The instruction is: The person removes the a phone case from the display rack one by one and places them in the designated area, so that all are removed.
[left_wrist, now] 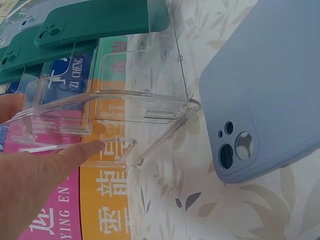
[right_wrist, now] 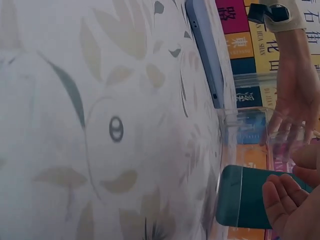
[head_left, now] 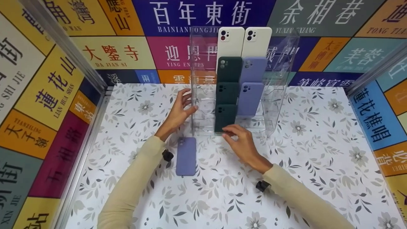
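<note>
Nearest the person, a lavender-blue silicone phone case [head_left: 186, 156] lies flat on the floral-patterned desk [head_left: 318, 165], back up. Its long axis runs from 6 to 12 o'clock, with the camera cut-outs at the far, 12 o'clock end. No hand touches it; it rests just beside the left forearm, at about 7 o'clock from the clear acrylic tiered display stand [head_left: 203, 95].

The right hand [head_left: 243, 143] sits further on, at the stand's front foot. Its fingers are loosely bent and slightly apart, the tips at the bottom edge of the lowest dark green phone case [head_left: 225, 117]. Whether they grip that case or only touch it I cannot tell. That case stands nearly upright, long axis 6 to 12 o'clock, camera hole at the top.

The left hand [head_left: 179, 111] is at 9 o'clock of the stand, fingers spread and straight, pressed against its clear side wall; the left wrist view shows a fingertip on the transparent plate.

Rising behind in the stand, two more dark green cases [head_left: 229, 70] fill the left column, and two lavender cases [head_left: 252, 86] fill the right one, each overlapping the next. At the top stand two white phone cases [head_left: 243, 41] side by side. The stand's left compartments are between the left hand and the green column. Behind everything, at 12 o'clock, is a wall of coloured street-name signs [head_left: 127, 52].
</note>
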{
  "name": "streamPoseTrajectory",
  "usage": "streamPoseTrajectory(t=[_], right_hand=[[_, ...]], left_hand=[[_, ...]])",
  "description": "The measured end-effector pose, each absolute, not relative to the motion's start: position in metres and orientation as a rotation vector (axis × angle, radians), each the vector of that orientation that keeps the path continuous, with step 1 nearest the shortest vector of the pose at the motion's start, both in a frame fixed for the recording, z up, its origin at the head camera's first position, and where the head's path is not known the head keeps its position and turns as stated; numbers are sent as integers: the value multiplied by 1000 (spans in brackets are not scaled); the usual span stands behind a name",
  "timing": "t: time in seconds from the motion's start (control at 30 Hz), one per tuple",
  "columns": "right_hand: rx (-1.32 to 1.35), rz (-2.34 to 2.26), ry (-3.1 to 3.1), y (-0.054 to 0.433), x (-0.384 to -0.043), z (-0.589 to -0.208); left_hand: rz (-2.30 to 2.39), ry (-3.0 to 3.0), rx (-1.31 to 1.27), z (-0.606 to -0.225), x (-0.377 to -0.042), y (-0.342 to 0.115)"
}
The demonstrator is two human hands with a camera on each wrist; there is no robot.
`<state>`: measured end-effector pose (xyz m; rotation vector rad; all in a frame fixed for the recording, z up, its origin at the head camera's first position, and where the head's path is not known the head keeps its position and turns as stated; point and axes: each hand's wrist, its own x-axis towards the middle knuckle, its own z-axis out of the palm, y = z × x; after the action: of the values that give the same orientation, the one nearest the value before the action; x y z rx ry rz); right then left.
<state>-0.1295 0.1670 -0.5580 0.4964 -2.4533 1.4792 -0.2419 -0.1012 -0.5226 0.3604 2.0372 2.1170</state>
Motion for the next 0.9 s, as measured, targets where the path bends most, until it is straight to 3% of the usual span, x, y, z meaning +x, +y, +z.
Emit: streamPoseTrajectory(t=[0.43,0.9], right_hand=[[514,1311,-2364,206,-154,-532],[573,1272,-2472,212,-170,-520]], left_hand=[[2050,2081,442,-524,-244,-103],[2013,2149,398,-521,-240,-101]])
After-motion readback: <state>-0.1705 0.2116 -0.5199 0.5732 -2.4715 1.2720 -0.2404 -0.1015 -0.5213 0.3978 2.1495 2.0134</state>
